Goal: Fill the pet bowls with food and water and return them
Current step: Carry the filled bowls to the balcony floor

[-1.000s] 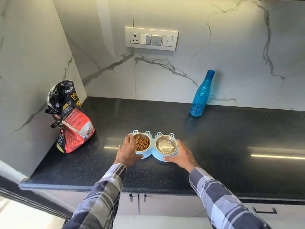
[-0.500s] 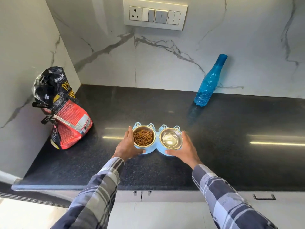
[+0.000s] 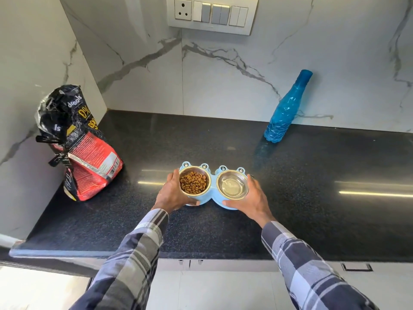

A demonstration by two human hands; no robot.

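two hands grip a pale blue double feeder that sits near the front middle of the black speckled desk. the left hand curls round the feeder's left end, thumb hooked along the near edge, fingers up the outer side. the right hand does the same at the right end, thumb on the near rim. the left steel bowl holds brown kibble; the right steel bowl holds clear water. whether the feeder rests on the desk or is just lifted off it cannot be told. both sleeves are dark plaid. a red and black food bag, its top crumpled, stands at the desk's left end against the marble wall. a blue faceted bottle stands at the back right, beside the wall, well apart from the feeder. a switch panel is set in the wall above.
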